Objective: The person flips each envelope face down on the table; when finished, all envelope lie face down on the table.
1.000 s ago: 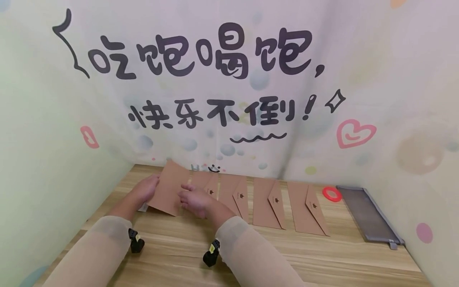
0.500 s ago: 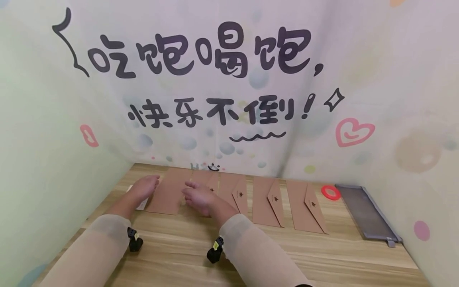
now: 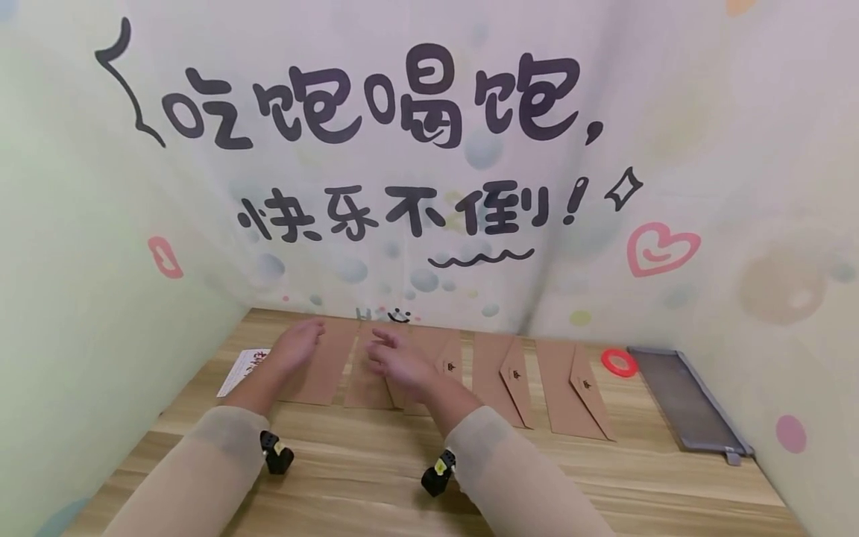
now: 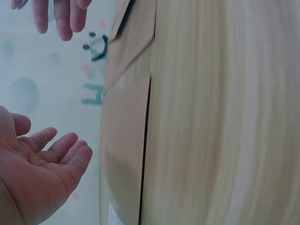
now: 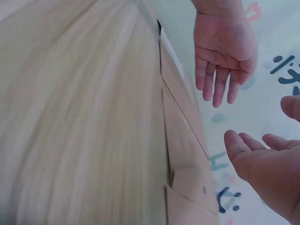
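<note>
Several brown envelopes lie in a row along the back of the wooden table. The leftmost envelope (image 3: pixel 329 373) lies flat with its plain face up, while the others show pointed flaps with a small dark print. My left hand (image 3: pixel 298 350) hovers over that plain envelope, palm facing inward and fingers loosely extended. Over the second envelope (image 3: pixel 365 391) and the third envelope (image 3: pixel 452 350) is my right hand (image 3: pixel 403 362), fingers spread. In the left wrist view both hands stand apart from the envelopes and hold nothing. A white card (image 3: pixel 243 371) with red writing lies left of the row, partly behind my left forearm.
Two more flapped envelopes, a fourth envelope (image 3: pixel 493 380) and a fifth envelope (image 3: pixel 570 395), continue the row rightward. A red ring (image 3: pixel 619 363) and a grey mesh pouch (image 3: pixel 691 403) lie at the right. A printed curtain (image 3: pixel 376 283) hangs behind the table (image 3: pixel 362 477).
The leftmost envelope, tilted up at my left hand a second ago, now lies flat. Both hands have let it be and shifted right, and more of the white card shows.
</note>
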A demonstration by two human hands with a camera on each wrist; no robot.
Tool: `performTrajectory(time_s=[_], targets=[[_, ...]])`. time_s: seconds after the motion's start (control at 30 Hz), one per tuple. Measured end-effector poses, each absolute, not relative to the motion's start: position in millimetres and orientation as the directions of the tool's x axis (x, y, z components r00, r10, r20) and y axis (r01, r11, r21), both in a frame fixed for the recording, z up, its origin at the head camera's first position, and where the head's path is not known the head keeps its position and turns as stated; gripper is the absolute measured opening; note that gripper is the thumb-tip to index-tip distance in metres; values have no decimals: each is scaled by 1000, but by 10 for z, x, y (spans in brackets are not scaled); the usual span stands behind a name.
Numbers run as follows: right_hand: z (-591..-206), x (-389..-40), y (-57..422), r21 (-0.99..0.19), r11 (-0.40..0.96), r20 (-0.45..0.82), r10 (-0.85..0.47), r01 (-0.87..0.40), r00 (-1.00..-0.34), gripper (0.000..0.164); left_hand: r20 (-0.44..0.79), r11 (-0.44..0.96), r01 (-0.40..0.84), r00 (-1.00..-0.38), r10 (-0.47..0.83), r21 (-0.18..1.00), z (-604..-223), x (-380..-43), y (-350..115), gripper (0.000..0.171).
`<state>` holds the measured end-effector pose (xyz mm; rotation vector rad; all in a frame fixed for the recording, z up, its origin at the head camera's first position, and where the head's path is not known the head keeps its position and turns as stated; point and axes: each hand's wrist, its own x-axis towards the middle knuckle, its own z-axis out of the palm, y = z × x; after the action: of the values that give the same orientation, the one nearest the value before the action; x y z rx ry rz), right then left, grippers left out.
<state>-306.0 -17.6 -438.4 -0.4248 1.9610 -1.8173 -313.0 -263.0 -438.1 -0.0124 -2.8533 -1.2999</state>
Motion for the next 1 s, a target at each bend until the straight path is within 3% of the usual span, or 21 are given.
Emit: performTrajectory(time_s=[0.3,0.47,0.6,1.0], targets=[[-4402,-3085,142,-995,39,-103,-473,96,-875,63,-74,485,-49,-997,33,873,-4424,-3037,-2206,57],[-4469,-3146,232,-993,54,-117,-424,104,-898,62,-87,441,-64,-996,32,895,-4465,-3018,-2059,57],[-4531,-3200,251,-990,71,-136,-392,118,-910,65,-134,330,-121,-991,17,936,-4486,-2996,-1994,57],[-4607,-3289,232,-985,52,-175,-369,167,-913,67,-197,330,-177,-980,30,927,-4537,-3072,-1980,60]])
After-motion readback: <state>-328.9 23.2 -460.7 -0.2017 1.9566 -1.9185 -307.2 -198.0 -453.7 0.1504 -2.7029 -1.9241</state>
